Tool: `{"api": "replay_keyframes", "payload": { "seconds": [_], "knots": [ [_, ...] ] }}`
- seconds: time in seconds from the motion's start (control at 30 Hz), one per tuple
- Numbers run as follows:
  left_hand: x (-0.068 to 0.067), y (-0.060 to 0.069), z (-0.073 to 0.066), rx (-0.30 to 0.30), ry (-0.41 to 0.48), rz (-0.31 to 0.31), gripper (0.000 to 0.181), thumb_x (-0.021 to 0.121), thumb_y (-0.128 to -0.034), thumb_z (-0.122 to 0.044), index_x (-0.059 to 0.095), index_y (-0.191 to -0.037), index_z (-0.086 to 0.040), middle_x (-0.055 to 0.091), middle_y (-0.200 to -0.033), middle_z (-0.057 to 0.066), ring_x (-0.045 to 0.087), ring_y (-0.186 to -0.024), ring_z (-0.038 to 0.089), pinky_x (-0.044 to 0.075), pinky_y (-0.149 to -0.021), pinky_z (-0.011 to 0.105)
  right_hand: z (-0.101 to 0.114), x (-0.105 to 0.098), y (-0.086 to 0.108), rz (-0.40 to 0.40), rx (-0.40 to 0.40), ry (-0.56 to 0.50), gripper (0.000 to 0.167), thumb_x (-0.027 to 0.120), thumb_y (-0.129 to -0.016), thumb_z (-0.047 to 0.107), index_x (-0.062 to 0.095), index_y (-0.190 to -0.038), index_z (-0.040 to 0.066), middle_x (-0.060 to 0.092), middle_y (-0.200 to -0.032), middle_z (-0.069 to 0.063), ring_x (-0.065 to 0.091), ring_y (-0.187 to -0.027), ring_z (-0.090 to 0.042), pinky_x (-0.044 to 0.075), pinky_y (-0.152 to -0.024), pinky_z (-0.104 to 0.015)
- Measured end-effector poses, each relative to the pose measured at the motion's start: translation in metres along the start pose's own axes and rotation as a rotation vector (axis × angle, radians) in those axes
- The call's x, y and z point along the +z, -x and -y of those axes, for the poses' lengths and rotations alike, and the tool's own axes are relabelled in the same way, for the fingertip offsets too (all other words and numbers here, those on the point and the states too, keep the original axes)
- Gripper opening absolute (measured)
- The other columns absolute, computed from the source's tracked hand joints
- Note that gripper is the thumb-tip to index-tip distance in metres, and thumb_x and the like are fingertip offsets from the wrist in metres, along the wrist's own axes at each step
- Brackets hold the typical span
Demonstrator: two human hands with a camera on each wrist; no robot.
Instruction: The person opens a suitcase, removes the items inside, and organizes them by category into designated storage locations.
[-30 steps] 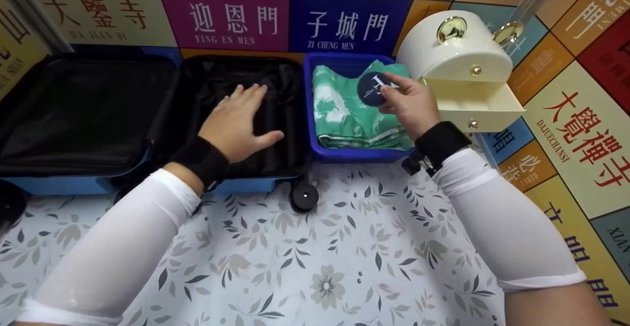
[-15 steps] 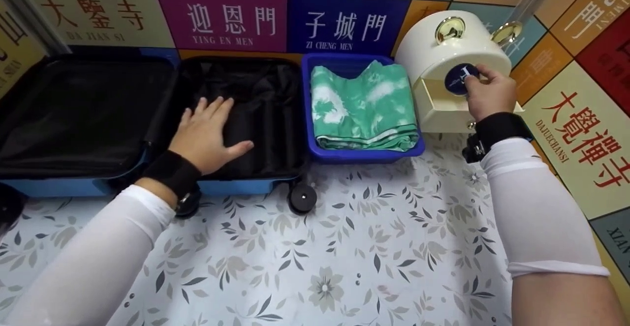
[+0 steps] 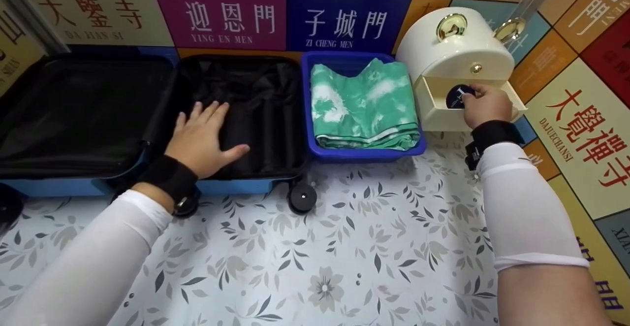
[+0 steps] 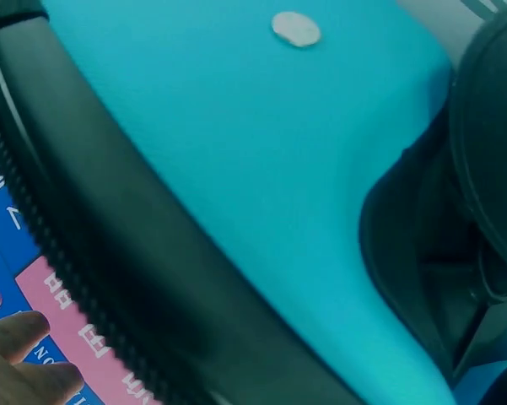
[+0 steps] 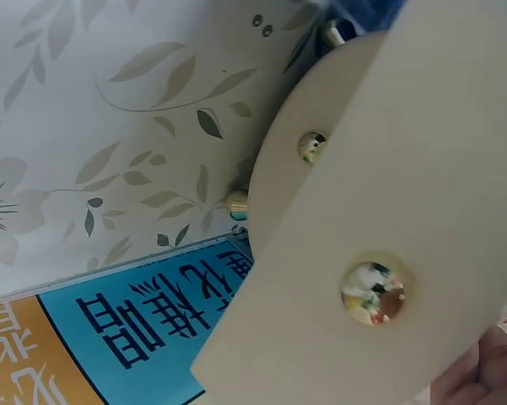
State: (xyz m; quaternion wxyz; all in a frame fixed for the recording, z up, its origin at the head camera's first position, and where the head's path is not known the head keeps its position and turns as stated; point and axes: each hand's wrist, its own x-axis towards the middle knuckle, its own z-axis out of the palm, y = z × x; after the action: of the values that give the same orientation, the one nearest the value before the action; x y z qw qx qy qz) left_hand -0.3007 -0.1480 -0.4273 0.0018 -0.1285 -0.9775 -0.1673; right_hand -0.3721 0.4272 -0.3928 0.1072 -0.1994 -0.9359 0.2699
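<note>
My right hand [image 3: 488,105] pinches a round dark navy disc [image 3: 457,96] with white lettering, low inside the pulled-out drawer [image 3: 440,120] of a cream storage box [image 3: 435,45]. Whether the disc touches the drawer floor is hidden. The right wrist view has the drawer front with its gold knob [image 5: 374,288] and part of the hand at the lower right corner. Over the right half of an opened suitcase [image 3: 266,134] with black lining lies my left hand [image 3: 197,141], fingers straight and thumb spread. Its fingertips [image 4: 34,380] peek in at the left wrist view's lower left, beside the suitcase's zipped edge.
Between suitcase and box stands a blue plastic basket [image 3: 364,156] holding a folded green and white cloth [image 3: 364,102]. The suitcase's other half [image 3: 88,114] lies at the left. A black wheel [image 3: 302,198] sticks out in front, above a floral tablecloth [image 3: 325,247]. Printed walls stand behind and right.
My right hand has carried the disc from over the cloth rightward, past the box front, then down into the open drawer. The left hand has shifted left and slightly toward me over the suitcase.
</note>
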Motion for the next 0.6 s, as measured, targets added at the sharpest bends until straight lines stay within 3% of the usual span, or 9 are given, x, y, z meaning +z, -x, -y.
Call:
{"api": "replay_keyframes", "payload": {
  "seconds": [0.2, 0.43, 0.6],
  "knots": [
    [0.0020, 0.0000, -0.0008, 0.002, 0.004, 0.001, 0.106, 0.062, -0.0924, -0.074, 0.023, -0.169, -0.012, 0.023, -0.174, 0.021, 0.011, -0.161, 0.052, 0.007, -0.126, 0.073, -0.0014, 0.0048, -0.0006, 0.037, 0.005, 0.043, 0.046, 0.050, -0.108, 0.034, 0.057, -0.152, 0.021, 0.058, -0.153, -0.013, 0.048, -0.142, -0.048, 0.013, -0.114, -0.064],
    [0.0041, 0.0001, -0.0007, -0.004, 0.004, -0.004, 0.102, 0.068, -0.0939, -0.065, 0.024, -0.169, -0.011, 0.023, -0.174, 0.021, 0.012, -0.161, 0.052, 0.006, -0.126, 0.073, -0.0004, 0.0073, -0.0014, 0.095, 0.017, 0.102, 0.048, 0.041, -0.109, 0.033, 0.058, -0.152, 0.020, 0.054, -0.156, -0.014, 0.046, -0.143, -0.050, 0.009, -0.114, -0.067],
    [0.0039, -0.0006, -0.0005, -0.006, -0.004, 0.005, 0.104, 0.064, -0.0931, -0.071, 0.024, -0.169, -0.012, 0.023, -0.174, 0.021, 0.012, -0.161, 0.051, 0.006, -0.126, 0.073, 0.0015, 0.0064, -0.0028, 0.161, 0.050, 0.139, 0.052, 0.034, -0.107, 0.029, 0.058, -0.152, 0.020, 0.051, -0.159, -0.016, 0.043, -0.146, -0.052, 0.003, -0.118, -0.074]
  ]
}}
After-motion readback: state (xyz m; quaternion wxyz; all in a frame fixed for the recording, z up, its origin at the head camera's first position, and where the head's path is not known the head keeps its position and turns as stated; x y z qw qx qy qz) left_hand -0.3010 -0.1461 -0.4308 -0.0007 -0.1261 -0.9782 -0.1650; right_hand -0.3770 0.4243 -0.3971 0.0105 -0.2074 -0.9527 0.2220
